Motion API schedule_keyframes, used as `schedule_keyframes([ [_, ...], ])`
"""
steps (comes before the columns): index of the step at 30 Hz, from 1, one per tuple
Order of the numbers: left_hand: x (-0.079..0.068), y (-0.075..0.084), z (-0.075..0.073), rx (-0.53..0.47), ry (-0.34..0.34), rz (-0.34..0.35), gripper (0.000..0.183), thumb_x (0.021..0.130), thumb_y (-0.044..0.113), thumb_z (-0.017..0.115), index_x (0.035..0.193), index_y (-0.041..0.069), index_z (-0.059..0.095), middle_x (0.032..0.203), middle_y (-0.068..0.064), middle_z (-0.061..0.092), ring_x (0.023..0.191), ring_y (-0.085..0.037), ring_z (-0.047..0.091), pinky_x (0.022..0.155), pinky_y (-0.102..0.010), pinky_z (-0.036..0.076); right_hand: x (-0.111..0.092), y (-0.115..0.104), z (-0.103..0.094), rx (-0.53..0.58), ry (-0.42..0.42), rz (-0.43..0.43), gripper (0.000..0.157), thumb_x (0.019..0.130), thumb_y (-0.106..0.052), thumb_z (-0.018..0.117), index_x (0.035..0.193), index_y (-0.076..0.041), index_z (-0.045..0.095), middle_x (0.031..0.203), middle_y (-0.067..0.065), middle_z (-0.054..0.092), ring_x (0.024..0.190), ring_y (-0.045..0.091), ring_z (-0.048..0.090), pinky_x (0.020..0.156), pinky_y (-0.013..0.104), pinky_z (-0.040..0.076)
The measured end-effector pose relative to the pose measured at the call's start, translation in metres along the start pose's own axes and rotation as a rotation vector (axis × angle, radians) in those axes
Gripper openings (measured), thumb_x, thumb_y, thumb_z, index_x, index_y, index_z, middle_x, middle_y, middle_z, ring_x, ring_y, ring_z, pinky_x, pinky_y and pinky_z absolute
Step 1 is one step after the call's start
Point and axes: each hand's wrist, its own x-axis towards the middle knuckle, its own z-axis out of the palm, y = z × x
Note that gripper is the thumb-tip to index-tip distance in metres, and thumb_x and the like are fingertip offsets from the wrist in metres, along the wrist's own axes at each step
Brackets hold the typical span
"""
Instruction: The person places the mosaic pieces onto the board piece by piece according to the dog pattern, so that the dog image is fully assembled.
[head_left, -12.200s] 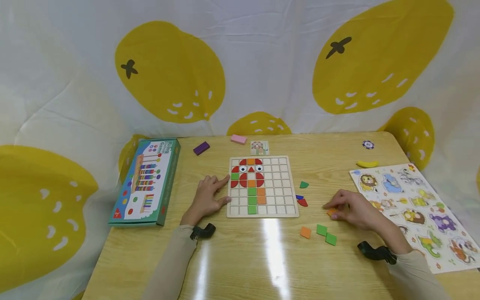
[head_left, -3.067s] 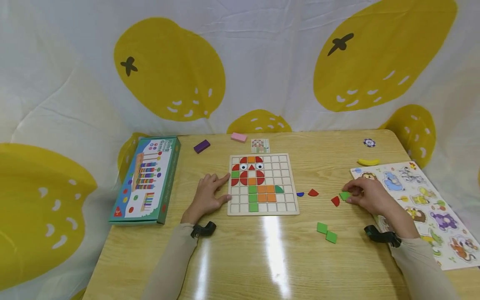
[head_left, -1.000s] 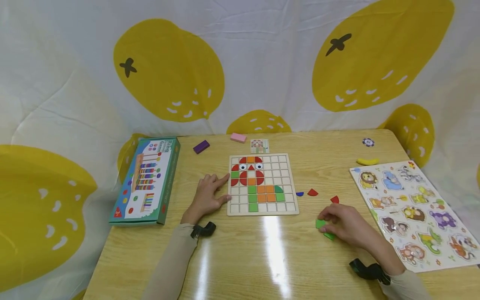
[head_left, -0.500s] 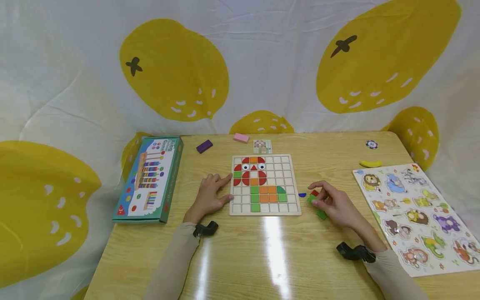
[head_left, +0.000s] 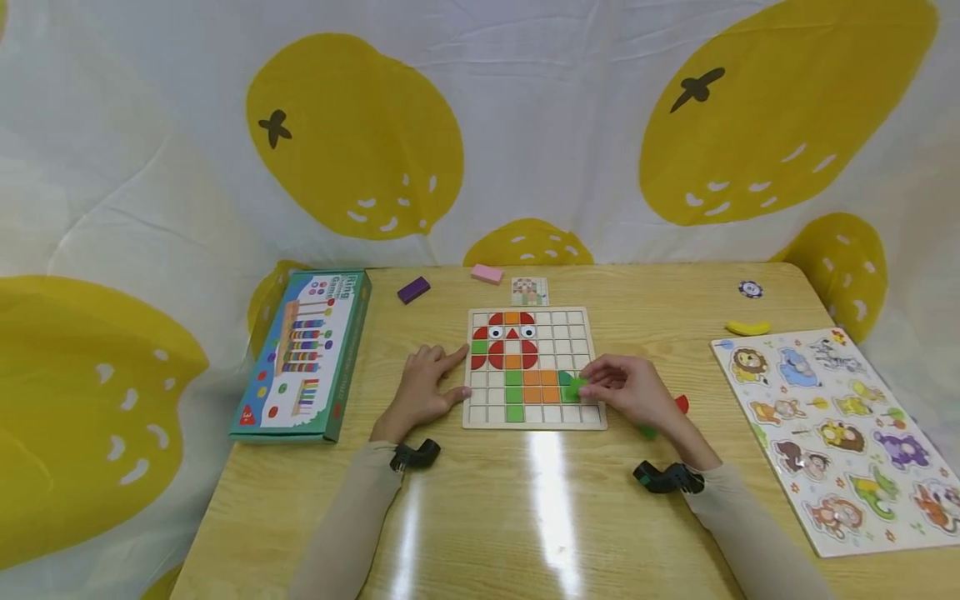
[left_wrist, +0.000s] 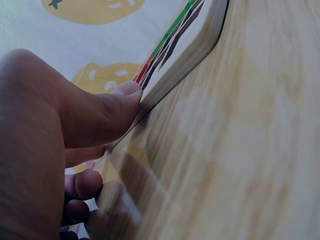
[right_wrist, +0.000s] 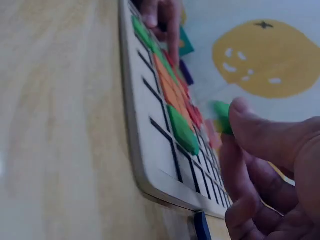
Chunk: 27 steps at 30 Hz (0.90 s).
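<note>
A wooden grid board (head_left: 551,414) carries red, orange and green flat tiles and two eye tiles arranged in a figure. My right hand (head_left: 630,392) pinches a green square tile (head_left: 574,389) between thumb and fingers over the board's right part. In the right wrist view that held tile (right_wrist: 223,116) is raised above the grid. My left hand (head_left: 423,390) rests at the board's left edge, thumb and index finger extended against it. The left wrist view has the thumb (left_wrist: 107,112) touching the board's side (left_wrist: 185,65). Another green tile (head_left: 647,431) lies partly hidden under my right hand.
A small pattern card (head_left: 530,292) lies behind the board, near pink (head_left: 487,273) and purple (head_left: 414,290) blocks. A game box (head_left: 300,354) is at left, an animal puzzle (head_left: 840,442) at right. A red piece (head_left: 682,403) and blue piece (right_wrist: 201,226) lie right of the board.
Over the span, orange tiles, a green quarter-round and a green square joined the figure. My right hand picked up another green tile and moved left over the board. The left hand stayed.
</note>
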Motion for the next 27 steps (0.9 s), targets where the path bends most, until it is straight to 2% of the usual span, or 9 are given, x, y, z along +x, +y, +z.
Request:
schedule_keyframes([
  [3,0.002,0.001,0.002,-0.001,-0.012,-0.001,0.074,0.084,0.050,0.071,0.148,0.023,0.047,0.084,0.002,0.039,0.079,-0.017,0.032,0.074,-0.034,0.024,-0.008,-0.001,0.004,-0.059,-0.060,-0.019,0.010,0.080,-0.024,0.083,0.084,-0.021,0.074,0.075,-0.007,0.068,0.063,0.012,0.061,0.057,0.026,0.049],
  [5,0.002,0.001,0.002,-0.002,-0.010,-0.005,0.074,0.083,0.049,0.071,0.148,0.023,0.047,0.083,0.002,0.039,0.078,-0.017,0.032,0.074,-0.034,0.024,-0.013,-0.001,0.006,-0.096,-0.071,-0.043,0.010,0.080,-0.022,0.083,0.082,-0.022,0.073,0.072,-0.010,0.066,0.061,0.010,0.058,0.055,0.024,0.047],
  [8,0.003,0.000,0.002,0.004,-0.009,-0.011,0.074,0.084,0.050,0.071,0.148,0.024,0.047,0.084,0.002,0.039,0.079,-0.017,0.032,0.075,-0.034,0.024,-0.017,0.001,0.012,-0.098,-0.050,-0.124,0.013,0.080,-0.016,0.083,0.090,-0.017,0.074,0.075,-0.010,0.065,0.064,0.008,0.057,0.055,0.023,0.046],
  [11,0.003,0.000,0.002,0.004,-0.008,-0.017,0.074,0.084,0.050,0.071,0.148,0.024,0.047,0.084,0.002,0.040,0.079,-0.017,0.032,0.075,-0.034,0.024,-0.016,0.000,0.019,-0.100,-0.023,-0.229,0.023,0.080,-0.016,0.083,0.101,-0.013,0.074,0.081,-0.007,0.065,0.067,0.008,0.056,0.057,0.023,0.046],
  [14,0.002,0.000,0.001,-0.002,-0.008,-0.025,0.074,0.083,0.050,0.071,0.148,0.024,0.047,0.083,0.001,0.039,0.079,-0.018,0.032,0.075,-0.035,0.024,-0.014,-0.003,0.026,-0.127,-0.038,-0.296,0.026,0.080,-0.019,0.083,0.104,-0.012,0.075,0.085,-0.003,0.064,0.069,0.010,0.055,0.058,0.024,0.045],
  [16,0.002,0.000,0.001,-0.007,-0.011,-0.028,0.074,0.083,0.050,0.071,0.148,0.024,0.047,0.083,0.001,0.039,0.079,-0.018,0.032,0.075,-0.035,0.024,-0.015,-0.004,0.029,-0.171,-0.056,-0.306,0.024,0.081,-0.021,0.082,0.103,-0.014,0.077,0.085,-0.002,0.063,0.069,0.010,0.054,0.059,0.023,0.044],
  [19,0.002,0.001,0.002,-0.010,-0.018,-0.025,0.075,0.083,0.051,0.071,0.148,0.024,0.047,0.084,0.002,0.039,0.079,-0.017,0.032,0.075,-0.035,0.024,-0.018,-0.005,0.029,-0.242,-0.061,-0.274,0.019,0.081,-0.022,0.082,0.099,-0.017,0.078,0.086,-0.003,0.062,0.069,0.010,0.053,0.059,0.021,0.044],
  [23,0.002,0.000,0.002,-0.013,-0.012,-0.023,0.075,0.083,0.050,0.072,0.148,0.024,0.047,0.083,0.001,0.040,0.079,-0.018,0.032,0.075,-0.035,0.024,-0.021,-0.007,0.024,-0.317,-0.031,-0.231,0.018,0.078,-0.022,0.085,0.094,-0.018,0.078,0.085,-0.007,0.061,0.070,0.008,0.053,0.062,0.022,0.043],
  [27,0.001,0.000,0.001,-0.013,-0.010,-0.027,0.074,0.083,0.050,0.072,0.148,0.024,0.048,0.083,0.001,0.039,0.079,-0.018,0.032,0.075,-0.035,0.023,-0.023,-0.008,0.020,-0.329,0.002,-0.224,0.022,0.077,-0.022,0.086,0.095,-0.016,0.076,0.080,-0.006,0.058,0.067,0.011,0.051,0.064,0.025,0.039],
])
